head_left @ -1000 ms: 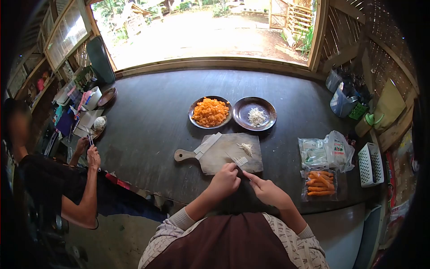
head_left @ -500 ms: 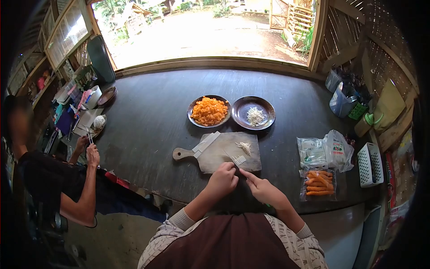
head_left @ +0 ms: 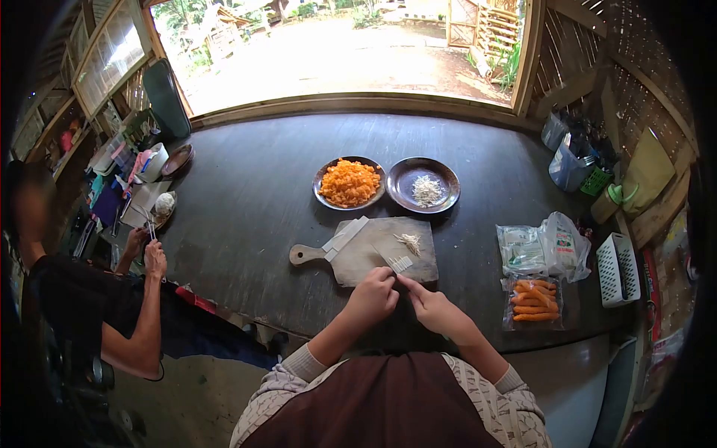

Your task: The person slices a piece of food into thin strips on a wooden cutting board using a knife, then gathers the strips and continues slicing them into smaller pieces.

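A wooden cutting board [head_left: 355, 269] with a handle lies in front of me. My left hand [head_left: 373, 295] is curled closed at the board's near edge, its fingertips pressed against pale white slices [head_left: 400, 263]. Just to its right, my right hand [head_left: 435, 308] is closed around a knife, whose handle is mostly hidden in the grip; the blade shows only faintly by the slices. Long white strips [head_left: 346, 238] lie on the board's left part. A small pile of thin pale shreds [head_left: 408, 243] rests at its right.
Behind the board stand a plate of chopped orange pieces [head_left: 349, 184] and a dark plate [head_left: 423, 170] with white shreds. Bagged carrots [head_left: 534, 301], plastic bags [head_left: 544, 248] and a white basket [head_left: 619, 270] sit at right. At left, a co-worker's hands [head_left: 154, 257] hold a utensil.
My right hand has shifted slightly, with its fingertips a little higher beside the left hand. The view has moved slightly. The board and plates stay in place.
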### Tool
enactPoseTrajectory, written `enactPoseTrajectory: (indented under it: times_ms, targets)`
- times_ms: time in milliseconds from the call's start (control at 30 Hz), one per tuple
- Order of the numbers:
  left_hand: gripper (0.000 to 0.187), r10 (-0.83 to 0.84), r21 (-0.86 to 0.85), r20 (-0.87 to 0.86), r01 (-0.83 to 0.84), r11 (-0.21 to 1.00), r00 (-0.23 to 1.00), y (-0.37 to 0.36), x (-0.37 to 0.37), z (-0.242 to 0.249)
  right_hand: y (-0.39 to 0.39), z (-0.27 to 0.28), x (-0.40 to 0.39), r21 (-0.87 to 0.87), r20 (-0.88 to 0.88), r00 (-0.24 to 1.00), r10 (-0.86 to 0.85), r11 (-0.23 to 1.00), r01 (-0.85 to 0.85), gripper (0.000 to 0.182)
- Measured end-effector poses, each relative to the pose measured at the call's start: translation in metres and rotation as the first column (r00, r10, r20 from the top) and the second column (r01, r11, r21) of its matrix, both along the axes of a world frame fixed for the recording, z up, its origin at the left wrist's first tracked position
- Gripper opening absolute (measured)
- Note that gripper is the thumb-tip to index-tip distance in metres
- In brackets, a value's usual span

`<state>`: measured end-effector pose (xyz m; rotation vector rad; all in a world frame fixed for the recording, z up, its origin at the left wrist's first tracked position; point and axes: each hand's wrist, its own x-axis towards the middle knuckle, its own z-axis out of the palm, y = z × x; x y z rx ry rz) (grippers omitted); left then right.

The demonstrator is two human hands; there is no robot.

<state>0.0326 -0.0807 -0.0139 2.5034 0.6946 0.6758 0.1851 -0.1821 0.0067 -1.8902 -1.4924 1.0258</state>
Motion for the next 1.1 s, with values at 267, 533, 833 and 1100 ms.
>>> enactPoseTrajectory:
  times_ms: [267, 533, 833, 1100]
  targets:
    - [0.020, 0.001, 0.094, 0.121, -0.013, 0.995, 0.993, 0.002, 0.000, -0.012, -0.009, 0.047, 0.004, -0.210, -0.129, 0.991, -0.039, 0.978, 0.011, 0.043]
    - [0.022, 0.006, -0.001, 0.055, -0.006, 1.000, 0.998, -0.003, -0.001, 0.000, 0.000, 0.008, -0.003, 0.060, -0.016, 1.000, -0.016, 0.998, 0.016, 0.044]
    - [0.022, 0.010, 0.017, 0.061, -0.012, 1.000, 0.998, -0.001, -0.001, -0.002, -0.008, 0.017, 0.001, -0.053, -0.088, 0.996, -0.021, 0.998, 0.016, 0.044]
    - [0.023, 0.017, 0.013, 0.061, -0.018, 1.000, 0.998, 0.000, -0.001, -0.003, -0.003, 0.042, -0.002, -0.141, -0.125, 0.991, -0.038, 0.990, 0.020, 0.044]
